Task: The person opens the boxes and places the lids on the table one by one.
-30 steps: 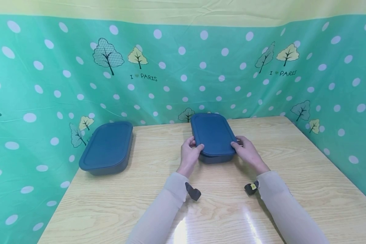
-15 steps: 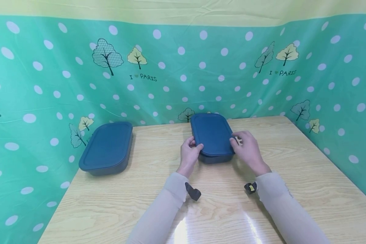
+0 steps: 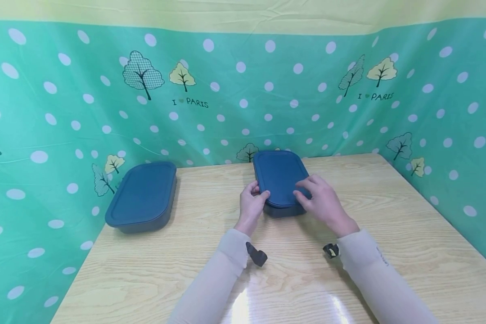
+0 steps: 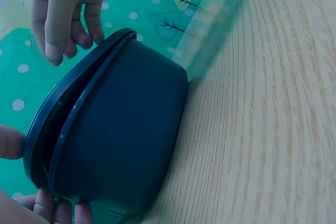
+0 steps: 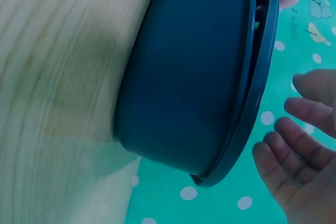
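Observation:
A dark blue rectangular food container sits at the back middle of the table with its matching lid on top. In both wrist views a dark gap shows between the lid and the box, wider toward the left-hand side and narrow at the right corner. My left hand holds the container's left side, thumb at the lid's edge and fingers by the rim. Over the lid's right part hovers my right hand, fingers loosely bent and apart from the lid in the right wrist view.
A second dark blue container with its lid on stands at the table's left back. The wooden table meets a green dotted cloth behind and at both sides.
My right hand has let go of the container's right edge and moved left over the lid. The left hand and both containers have stayed in place.

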Demonstrator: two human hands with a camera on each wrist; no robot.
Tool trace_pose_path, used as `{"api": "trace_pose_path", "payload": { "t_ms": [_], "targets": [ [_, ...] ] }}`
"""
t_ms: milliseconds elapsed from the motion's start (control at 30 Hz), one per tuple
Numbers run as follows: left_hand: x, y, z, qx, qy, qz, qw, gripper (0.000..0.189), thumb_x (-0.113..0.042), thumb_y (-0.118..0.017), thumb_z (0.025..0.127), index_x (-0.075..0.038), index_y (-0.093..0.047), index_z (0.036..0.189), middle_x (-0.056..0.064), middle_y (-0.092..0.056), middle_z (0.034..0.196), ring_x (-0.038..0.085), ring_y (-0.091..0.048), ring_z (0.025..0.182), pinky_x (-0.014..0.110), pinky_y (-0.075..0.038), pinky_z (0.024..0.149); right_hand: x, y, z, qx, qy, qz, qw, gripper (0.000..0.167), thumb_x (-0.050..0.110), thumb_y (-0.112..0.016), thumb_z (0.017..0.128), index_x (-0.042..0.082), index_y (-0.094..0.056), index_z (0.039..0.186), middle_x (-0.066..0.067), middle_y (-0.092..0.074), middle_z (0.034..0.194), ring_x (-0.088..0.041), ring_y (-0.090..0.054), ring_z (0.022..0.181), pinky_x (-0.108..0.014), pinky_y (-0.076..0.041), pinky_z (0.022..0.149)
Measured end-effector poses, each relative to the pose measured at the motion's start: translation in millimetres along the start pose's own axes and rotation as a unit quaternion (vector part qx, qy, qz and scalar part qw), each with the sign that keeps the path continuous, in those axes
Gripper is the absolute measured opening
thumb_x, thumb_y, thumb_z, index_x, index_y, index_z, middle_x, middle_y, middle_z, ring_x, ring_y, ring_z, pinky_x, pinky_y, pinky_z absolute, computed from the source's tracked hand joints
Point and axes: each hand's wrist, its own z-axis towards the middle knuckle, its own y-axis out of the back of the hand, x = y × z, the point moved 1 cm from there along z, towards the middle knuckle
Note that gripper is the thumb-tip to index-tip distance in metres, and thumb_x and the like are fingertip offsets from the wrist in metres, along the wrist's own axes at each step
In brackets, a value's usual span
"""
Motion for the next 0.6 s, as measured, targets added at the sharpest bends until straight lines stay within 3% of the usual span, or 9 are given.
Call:
{"api": "trace_pose_path", "payload": {
  "t_ms": [333,600],
  "targets": [
    [-1.3,-0.3,-0.7,-0.002,-0.006,0.003,1.0,0.052,-0.011,-0.068,0.086,-0.006,-0.052,0.135,0.006,-0.058,0.111,0.021,-0.053,0.107,0.033,-0.048,0.09,9,0,-1.0,0.018,0.079,-0.036,0.9961,0.023,0.022,-0.075,0.082,0.006,-0.072,0.099,-0.003,-0.059,0.093,-0.02,-0.057,0.084,-0.035,-0.052,0.07],
    [-2.3,-0.2,-2.4,0.0,-0.005,0.006,1.0,0.053,-0.013,-0.067,0.087,-0.006,-0.05,0.137,0.005,-0.057,0.113,0.021,-0.052,0.108,0.034,-0.048,0.091,13,-2,-0.7,0.05,0.104,-0.063,0.9912,0.025,0.026,-0.076,0.082,0.009,-0.071,0.099,-0.002,-0.06,0.096,-0.019,-0.056,0.085,-0.034,-0.051,0.068]
  ]
}}
